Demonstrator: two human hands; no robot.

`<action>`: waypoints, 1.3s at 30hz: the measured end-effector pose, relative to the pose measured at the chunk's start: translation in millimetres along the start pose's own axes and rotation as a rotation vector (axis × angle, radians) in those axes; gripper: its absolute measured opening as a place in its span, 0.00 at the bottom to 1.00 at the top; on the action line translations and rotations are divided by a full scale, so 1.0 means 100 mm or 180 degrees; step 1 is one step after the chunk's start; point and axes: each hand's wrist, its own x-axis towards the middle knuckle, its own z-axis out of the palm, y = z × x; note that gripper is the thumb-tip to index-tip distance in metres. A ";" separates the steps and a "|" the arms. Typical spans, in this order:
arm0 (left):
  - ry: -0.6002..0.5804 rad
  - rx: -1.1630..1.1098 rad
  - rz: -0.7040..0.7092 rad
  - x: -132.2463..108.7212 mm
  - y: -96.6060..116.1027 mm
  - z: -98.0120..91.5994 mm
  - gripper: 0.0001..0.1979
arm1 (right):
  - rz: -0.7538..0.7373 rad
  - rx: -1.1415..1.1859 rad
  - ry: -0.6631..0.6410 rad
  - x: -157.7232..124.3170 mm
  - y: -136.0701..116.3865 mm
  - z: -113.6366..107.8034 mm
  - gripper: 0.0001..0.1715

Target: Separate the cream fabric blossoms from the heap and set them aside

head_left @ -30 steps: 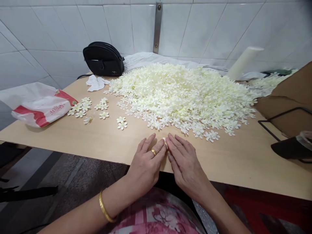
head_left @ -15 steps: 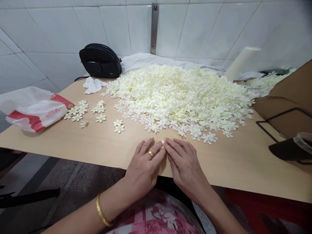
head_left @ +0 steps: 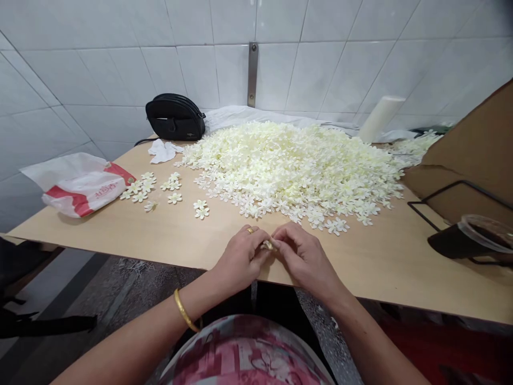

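Between my fingertips, just above the table's front edge, is a small cream artificial flower (head_left: 267, 245), partly covered by the fingers. My left hand (head_left: 240, 254), with a gold ring, pinches its left side between thumb and fingers. My right hand (head_left: 302, 254) pinches the same flower from the right, its fingers curled. Beyond both hands spreads a large heap of white artificial flowers (head_left: 288, 166). Two loose flowers (head_left: 201, 212) lie to the left of my left hand, and a small cluster of flowers (head_left: 140, 187) lies farther left.
A white and red plastic bag (head_left: 86, 184) lies at the left. At the back are a black pouch (head_left: 176, 120), a crumpled tissue (head_left: 163, 151) and a leaning white roll (head_left: 379, 120). On the right stand a cardboard piece (head_left: 473, 160) and a dark cup (head_left: 465, 238) by a metal frame.
My hands have gone from flattened fingers over the flower to curled, pinching fingers that hold it up. The camera view has tilted up and shifted slightly.
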 end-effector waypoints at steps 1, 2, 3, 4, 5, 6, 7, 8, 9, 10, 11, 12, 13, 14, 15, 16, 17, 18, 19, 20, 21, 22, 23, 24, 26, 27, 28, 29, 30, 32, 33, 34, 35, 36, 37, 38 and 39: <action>-0.0109 -0.0462 -0.0180 0.00 0.02 -0.01 0.05 | 0.0130 0.0214 -0.0069 0.00 0.00 -0.02 0.09; -0.0215 -0.0955 -0.0371 -0.01 0.04 -0.02 0.06 | 0.0252 0.0424 -0.0111 0.00 0.01 -0.04 0.09; -0.0304 -0.1429 -0.0563 -0.01 0.06 -0.03 0.06 | 0.0359 0.0639 -0.0140 0.00 0.01 -0.05 0.09; -0.0372 -0.1840 -0.0739 -0.01 0.09 -0.04 0.06 | 0.0452 0.0873 -0.0155 0.00 0.01 -0.05 0.09; -0.0410 -0.2155 -0.0880 -0.01 0.10 -0.04 0.07 | 0.0534 0.1142 -0.0179 0.00 0.02 -0.06 0.08; -0.0420 -0.2374 -0.0980 0.00 0.12 -0.05 0.07 | 0.0615 0.1441 -0.0236 0.00 0.01 -0.06 0.08; -0.0414 -0.2521 -0.1039 -0.01 0.12 -0.06 0.07 | 0.0696 0.1745 -0.0339 -0.01 0.01 -0.06 0.08; -0.0406 -0.2623 -0.1066 -0.01 0.13 -0.06 0.06 | 0.0764 0.2028 -0.0490 -0.02 0.00 -0.06 0.09; -0.0402 -0.2698 -0.1080 -0.01 0.12 -0.06 0.06 | 0.0807 0.2265 -0.0663 -0.03 0.00 -0.07 0.10; -0.0407 -0.2757 -0.1085 -0.01 0.12 -0.07 0.06 | 0.0818 0.2434 -0.0826 -0.04 -0.01 -0.08 0.10; -0.0412 -0.2806 -0.1093 -0.02 0.11 -0.08 0.06 | 0.0801 0.2531 -0.0957 -0.06 -0.02 -0.09 0.10; -0.0422 -0.2845 -0.1102 -0.02 0.11 -0.08 0.06 | 0.0765 0.2565 -0.1037 -0.07 -0.02 -0.11 0.09; -0.0438 -0.2875 -0.1112 -0.03 0.11 -0.09 0.06 | 0.0721 0.2557 -0.1073 -0.08 -0.02 -0.13 0.09; -0.0457 -0.2893 -0.1126 -0.03 0.12 -0.10 0.06 | 0.0674 0.2523 -0.1071 -0.08 -0.03 -0.15 0.08; -0.0482 -0.2894 -0.1148 -0.03 0.13 -0.11 0.06 | 0.0634 0.2459 -0.1061 -0.09 -0.03 -0.16 0.08; -0.0500 -0.2882 -0.1178 -0.03 0.14 -0.11 0.06 | 0.0597 0.2365 -0.1046 -0.09 -0.03 -0.18 0.08; -0.0505 -0.2855 -0.1219 -0.03 0.16 -0.10 0.06 | 0.0560 0.2231 -0.1025 -0.10 -0.03 -0.19 0.08; -0.0496 -0.2802 -0.1264 -0.02 0.17 -0.09 0.05 | 0.0518 0.2041 -0.0981 -0.10 -0.04 -0.20 0.08; -0.0443 -0.2712 -0.1303 -0.01 0.18 -0.07 0.04 | 0.0473 0.1774 -0.0893 -0.10 -0.06 -0.19 0.08; -0.0325 -0.2564 -0.1311 0.00 0.19 -0.04 0.03 | 0.0409 0.1412 -0.0745 -0.10 -0.07 -0.17 0.08; -0.0144 -0.2353 -0.1276 0.02 0.19 0.01 0.01 | 0.0307 0.0957 -0.0523 -0.09 -0.09 -0.13 0.07; 0.0115 -0.2077 -0.1184 0.04 0.18 0.06 0.01 | 0.0165 0.0437 -0.0246 -0.08 -0.11 -0.08 0.07; 0.0412 -0.1762 -0.1046 0.06 0.17 0.10 0.02 | -0.0015 -0.0134 0.0074 -0.07 -0.12 -0.02 0.07; 0.0678 -0.1473 -0.0900 0.09 0.15 0.15 0.04 | -0.0225 -0.0714 0.0447 -0.05 -0.13 0.04 0.08; 0.0988 -0.1254 -0.0744 0.13 0.12 0.21 0.04 | -0.0527 -0.1544 0.0905 0.00 -0.11 0.16 0.10; 0.1050 -0.1288 -0.0714 0.15 0.11 0.23 0.04 | -0.0555 -0.1723 0.1015 0.02 -0.09 0.20 0.10; 0.1066 -0.1404 -0.0705 0.16 0.10 0.23 0.04 | -0.0603 -0.1706 0.1078 0.04 -0.06 0.23 0.10; 0.1062 -0.1555 -0.0703 0.17 0.11 0.22 0.04 | -0.0659 -0.1531 0.1147 0.05 -0.04 0.24 0.10; 0.1055 -0.1707 -0.0701 0.18 0.12 0.21 0.04 | -0.0716 -0.1295 0.1168 0.06 -0.01 0.24 0.10; 0.1055 -0.1975 -0.0707 0.18 0.15 0.18 0.03 | -0.0828 -0.0849 0.1197 0.04 0.02 0.22 0.11; 0.1076 -0.2090 -0.0730 0.19 0.16 0.16 0.03 | -0.0883 -0.0712 0.1192 0.02 0.02 0.21 0.12; 0.1092 -0.2207 -0.0772 0.19 0.17 0.15 0.03 | -0.0940 -0.0636 0.1186 0.00 0.02 0.20 0.13; 0.1097 -0.2342 -0.0830 0.19 0.18 0.15 0.03 | -0.1004 -0.0583 0.1184 -0.03 0.01 0.19 0.15; 0.1087 -0.2499 -0.0901 0.20 0.18 0.14 0.03 | -0.1064 -0.0522 0.1170 -0.06 0.00 0.19 0.17; 0.1060 -0.2663 -0.0985 0.20 0.18 0.14 0.03 | -0.1105 -0.0435 0.1158 -0.08 0.00 0.18 0.19; 0.1008 -0.2814 -0.1069 0.19 0.18 0.13 0.02 | -0.1107 -0.0305 0.1149 -0.10 -0.01 0.16 0.20; 0.0929 -0.2939 -0.1139 0.19 0.17 0.13 0.02 | -0.1052 -0.0133 0.1128 -0.11 -0.01 0.14 0.19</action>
